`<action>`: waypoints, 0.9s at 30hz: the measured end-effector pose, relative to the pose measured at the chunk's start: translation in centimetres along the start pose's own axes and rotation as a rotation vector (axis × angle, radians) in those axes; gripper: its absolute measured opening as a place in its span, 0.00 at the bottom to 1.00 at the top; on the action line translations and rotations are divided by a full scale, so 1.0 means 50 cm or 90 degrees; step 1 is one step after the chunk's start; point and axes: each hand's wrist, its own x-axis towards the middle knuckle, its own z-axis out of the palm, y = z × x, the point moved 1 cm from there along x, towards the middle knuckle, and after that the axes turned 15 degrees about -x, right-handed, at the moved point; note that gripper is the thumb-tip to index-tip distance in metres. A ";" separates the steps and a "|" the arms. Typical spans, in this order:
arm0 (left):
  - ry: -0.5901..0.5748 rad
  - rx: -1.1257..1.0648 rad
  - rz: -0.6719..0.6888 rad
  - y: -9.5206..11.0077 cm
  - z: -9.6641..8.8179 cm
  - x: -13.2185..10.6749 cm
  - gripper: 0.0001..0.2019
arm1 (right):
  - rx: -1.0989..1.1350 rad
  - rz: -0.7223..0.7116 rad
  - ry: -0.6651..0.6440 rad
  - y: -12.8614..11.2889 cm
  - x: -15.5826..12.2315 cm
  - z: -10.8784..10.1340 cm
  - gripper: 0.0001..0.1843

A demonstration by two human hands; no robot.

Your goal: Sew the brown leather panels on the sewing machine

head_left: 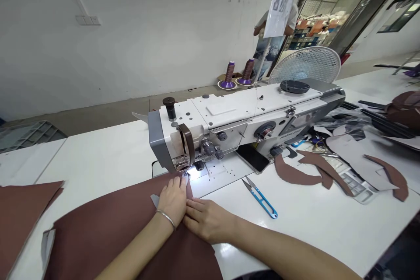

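Note:
A large brown leather sheet (108, 227) lies on the white table in front of a white sewing machine (243, 118). My left hand (173, 199), with a thin bracelet at the wrist, lies flat on the sheet, its fingers stretched toward the presser foot and needle (184, 170). My right hand (205, 218) rests on the sheet's right edge just behind it, fingers flat and pressed down on the leather. The lit needle plate (210, 175) shows to the right of the sheet.
Blue thread snips (260, 197) lie right of my hands. Curved brown leather pieces (305, 173) and grey patterns lie further right, beside a phone (252, 157). Another brown sheet (22, 210) is at far left. Thread cones (238, 74), a fan (306, 65) and a person stand behind.

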 end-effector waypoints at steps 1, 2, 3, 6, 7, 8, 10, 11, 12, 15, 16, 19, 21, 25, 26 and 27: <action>0.015 0.017 0.000 0.002 0.007 -0.008 0.24 | 0.000 0.000 0.003 -0.001 -0.001 0.000 0.10; 0.030 0.033 0.002 0.005 0.015 -0.017 0.24 | -0.001 -0.001 0.004 -0.003 -0.002 -0.001 0.10; 0.043 0.048 0.009 0.006 0.024 -0.026 0.23 | -0.004 -0.002 0.006 -0.007 -0.004 -0.001 0.10; 0.069 0.079 0.046 0.009 0.051 -0.050 0.21 | -0.020 -0.006 0.017 -0.017 -0.008 0.001 0.09; 0.073 0.085 0.057 0.009 0.056 -0.055 0.21 | -0.024 -0.006 0.023 -0.020 -0.009 0.002 0.08; 0.075 0.090 0.066 0.010 0.059 -0.058 0.21 | -0.030 -0.004 0.028 -0.022 -0.010 0.004 0.08; 0.068 0.098 0.076 0.012 0.057 -0.060 0.21 | -0.039 -0.001 0.035 -0.024 -0.010 0.006 0.09; 0.060 0.101 0.081 0.014 0.053 -0.059 0.20 | -0.045 0.002 0.038 -0.024 -0.010 0.006 0.09; 0.049 0.104 0.086 0.016 0.049 -0.059 0.20 | -0.050 0.004 0.040 -0.024 -0.010 0.006 0.09; 0.020 0.110 0.095 0.021 0.038 -0.056 0.18 | -0.058 0.011 0.050 -0.021 -0.007 0.005 0.09; 0.016 0.111 0.096 0.022 0.036 -0.055 0.18 | -0.059 0.012 0.055 -0.019 -0.006 0.005 0.09; 0.017 0.105 0.101 0.022 0.036 -0.052 0.17 | -0.055 0.017 0.068 -0.015 -0.006 0.006 0.09; 0.023 0.102 0.108 0.021 0.038 -0.050 0.17 | -0.052 0.020 0.070 -0.015 -0.007 0.009 0.10; 0.073 0.112 0.132 0.014 0.052 -0.050 0.15 | -0.076 0.015 0.045 -0.025 -0.004 0.002 0.09; 0.100 0.118 0.145 0.011 0.056 -0.050 0.15 | -0.094 0.013 0.029 -0.025 -0.003 -0.007 0.09; 0.135 0.126 0.164 0.007 0.062 -0.050 0.14 | -0.111 0.011 0.010 -0.020 -0.002 -0.020 0.10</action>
